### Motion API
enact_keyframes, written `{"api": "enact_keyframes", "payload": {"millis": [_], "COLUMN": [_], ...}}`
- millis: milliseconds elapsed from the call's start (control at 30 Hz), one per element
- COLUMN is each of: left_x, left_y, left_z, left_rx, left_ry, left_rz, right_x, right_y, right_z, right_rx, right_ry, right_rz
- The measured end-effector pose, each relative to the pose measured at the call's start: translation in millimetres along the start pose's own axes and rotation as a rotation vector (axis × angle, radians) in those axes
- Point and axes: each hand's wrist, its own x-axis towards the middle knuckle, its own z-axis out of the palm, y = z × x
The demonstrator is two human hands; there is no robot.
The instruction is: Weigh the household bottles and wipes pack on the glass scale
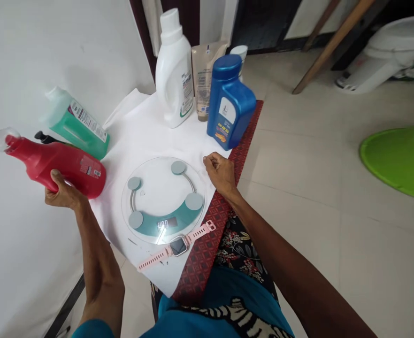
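The left hand [63,191] is wrapped around one red bottle [54,162], gripping it from below near its base and holding it in the air off the left edge of the surface [143,136]. The bottle lies nearly level, its long axis running left to right, base toward the scale and its clear-capped neck pointing left and slightly up toward the white wall.

The right hand [221,172] rests loosely curled on the surface with nothing visible in it, touching the white sheet just beside the right rim of the one round glass scale [163,199]. The scale carries four grey round pads and a lit display facing the person. One pink-strapped watch [177,245] lies flat along the near rim of the scale, its strap running from lower left to upper right.

Behind the red bottle, one green bottle [78,124] lies tilted, neck to the upper left. At the far edge stand three uprights: a white bottle [173,70], a beige tube [204,77] and a blue bottle [230,103]. The middle of the sheet between scale and far bottles is bare; open tiled floor lies to the right.
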Motion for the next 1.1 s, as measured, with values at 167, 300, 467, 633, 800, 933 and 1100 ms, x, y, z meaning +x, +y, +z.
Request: {"api": "enact_keyframes", "payload": {"millis": [167, 300, 467, 633, 800, 933, 1100], "left_x": [10.5, 0.5, -49.5, -88.6, -105.0, -110.3, -113.9], "left_y": [-6.6, 0.9, 19.9, 25.7, 10.6, -3.9, -18.8], "left_z": [5.9, -21.1, -53.2, -19.7, 23.3, 26.8, 25.5], "left_rx": [0.07, 0.255, 0.246, 0.062, -0.113, -0.155, -0.069], "left_ry": [-0.049, -0.017, -0.287, -1.022, -1.164, -1.177, -1.223], "left_rz": [0.023, 0.164, 0.462, 0.016, -0.414, -0.54, -0.418], "right_x": [0.7, -0.8, -13.5, -6.0, 47.1, 75.7, 84.6], "right_y": [-1.8, -3.3, -15.5, -33.0, -25.4, -19.3, -20.0], "right_z": [-1.3, -3.8, -7.9, -39.3, -70.3, -66.9, -56.5], "right_rx": [0.009, 0.018, -0.005, -0.14, -0.235, -0.177, -0.091], "right_ry": [-0.018, -0.036, -0.065, 0.437, 0.568, 0.479, 0.493], "right_rz": [0.009, 0.004, -0.134, -0.354, -0.301, -0.18, -0.141]}}
